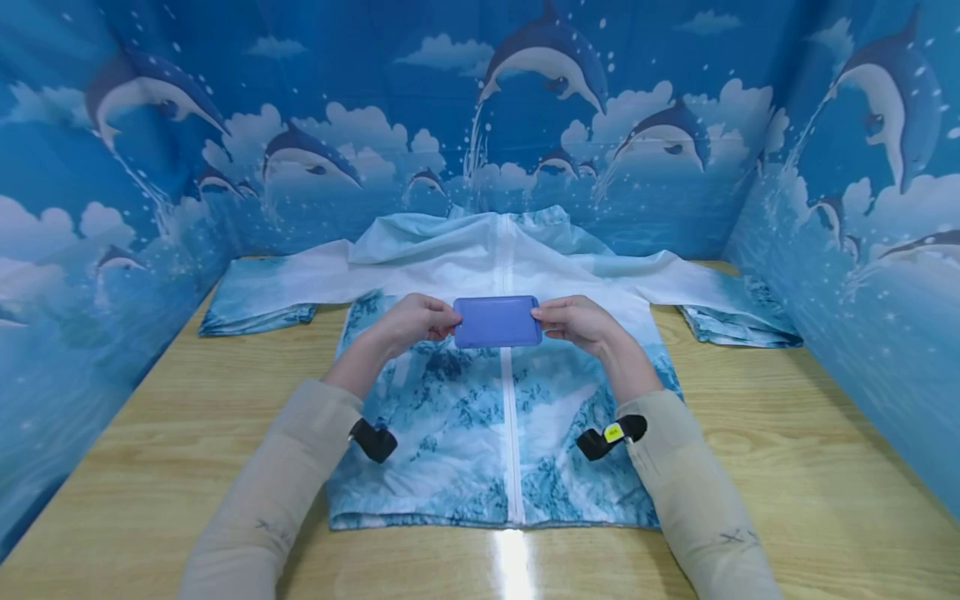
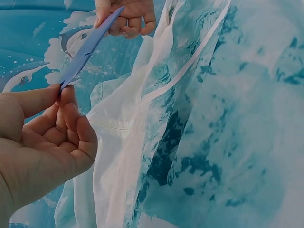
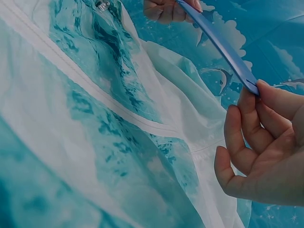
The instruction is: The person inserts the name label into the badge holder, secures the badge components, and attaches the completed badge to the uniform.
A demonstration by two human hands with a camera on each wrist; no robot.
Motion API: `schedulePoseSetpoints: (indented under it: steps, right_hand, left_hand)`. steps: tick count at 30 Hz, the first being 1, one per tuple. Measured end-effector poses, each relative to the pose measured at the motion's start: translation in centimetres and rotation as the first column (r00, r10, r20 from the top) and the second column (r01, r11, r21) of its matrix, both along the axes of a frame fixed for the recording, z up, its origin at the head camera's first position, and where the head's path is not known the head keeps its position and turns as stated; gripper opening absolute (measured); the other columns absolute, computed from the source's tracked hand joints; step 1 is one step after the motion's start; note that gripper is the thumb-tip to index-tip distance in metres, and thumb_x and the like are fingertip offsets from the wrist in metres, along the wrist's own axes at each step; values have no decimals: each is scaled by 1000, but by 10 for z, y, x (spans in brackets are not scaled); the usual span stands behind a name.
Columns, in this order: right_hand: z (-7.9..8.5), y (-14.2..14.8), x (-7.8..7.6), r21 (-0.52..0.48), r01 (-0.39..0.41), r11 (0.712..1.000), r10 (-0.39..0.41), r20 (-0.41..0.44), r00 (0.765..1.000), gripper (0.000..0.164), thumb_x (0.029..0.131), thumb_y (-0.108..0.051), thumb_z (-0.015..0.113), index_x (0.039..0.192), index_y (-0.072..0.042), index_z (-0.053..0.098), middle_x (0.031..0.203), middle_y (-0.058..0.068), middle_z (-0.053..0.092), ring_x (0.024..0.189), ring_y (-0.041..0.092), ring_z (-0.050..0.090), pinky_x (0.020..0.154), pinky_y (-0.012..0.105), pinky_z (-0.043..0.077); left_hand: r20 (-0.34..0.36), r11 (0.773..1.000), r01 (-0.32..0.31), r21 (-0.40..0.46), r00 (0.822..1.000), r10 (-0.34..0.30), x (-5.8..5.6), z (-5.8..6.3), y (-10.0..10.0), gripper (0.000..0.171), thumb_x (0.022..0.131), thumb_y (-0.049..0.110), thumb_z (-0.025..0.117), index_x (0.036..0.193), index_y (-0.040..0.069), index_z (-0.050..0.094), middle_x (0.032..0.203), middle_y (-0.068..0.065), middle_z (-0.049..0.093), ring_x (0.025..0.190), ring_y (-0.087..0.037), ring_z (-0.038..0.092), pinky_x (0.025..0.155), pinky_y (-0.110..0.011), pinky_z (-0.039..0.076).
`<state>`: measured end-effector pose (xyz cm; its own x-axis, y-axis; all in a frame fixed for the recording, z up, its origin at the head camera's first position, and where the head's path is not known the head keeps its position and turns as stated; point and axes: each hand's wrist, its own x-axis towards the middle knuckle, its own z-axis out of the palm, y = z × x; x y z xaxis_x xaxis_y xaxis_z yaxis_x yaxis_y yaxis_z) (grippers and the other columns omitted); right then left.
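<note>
A thin blue-purple rectangular piece with rounded corners (image 1: 498,322) is held up level above the jacket. My left hand (image 1: 420,319) pinches its left end between thumb and fingers, and my right hand (image 1: 576,322) pinches the right end. Seen almost edge-on in the left wrist view, the flat piece (image 2: 90,50) shows how slim it is; what it is exactly I cannot tell. Beneath both hands a white and teal zip jacket (image 1: 435,433) lies spread with its front up, hood away from me. Its white zip (image 1: 512,442) runs down the middle.
The jacket's left-hand sleeve (image 1: 270,287) and right-hand sleeve (image 1: 720,300) stretch out sideways, their ends folded. A wooden table (image 1: 795,450) carries it. Blue dolphin-print curtains (image 1: 420,75) enclose the back and both sides. A small black camera sits on each wrist.
</note>
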<state>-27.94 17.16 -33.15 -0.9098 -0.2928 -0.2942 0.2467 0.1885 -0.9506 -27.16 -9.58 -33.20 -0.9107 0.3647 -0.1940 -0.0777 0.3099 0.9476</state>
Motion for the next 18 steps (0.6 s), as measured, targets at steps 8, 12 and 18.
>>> schedulePoseSetpoints:
  steps: [8,12,18]
  right_hand:
    - [-2,-1,-2,-12,-11,1000,11,-1,1000,38,94,-14,55,124,9,52,81,1,67,84,16,61,101,47,33]
    - [-1,-2,-1,-9,-11,1000,11,2,1000,38,94,-14,55,124,9,52,81,1,67,84,16,61,101,47,33]
    - [-1,-1,-2,-5,-18,1000,18,1,1000,38,94,-14,55,123,9,53,81,2,67,84,16,61,101,47,33]
  left_hand:
    - [8,999,-32,6,999,32,-1,0,0,23,94,14,55,79,-2,62,71,-9,53,67,-20,44,78,-46,40]
    - [13,999,-44,-1,999,44,0,0,0,22,94,14,56,81,-2,63,73,-10,54,67,-20,44,77,-44,40]
    - [18,998,-55,-10,998,55,0,-1,0,22,94,16,56,86,-3,65,82,-18,56,68,-20,46,78,-45,41]
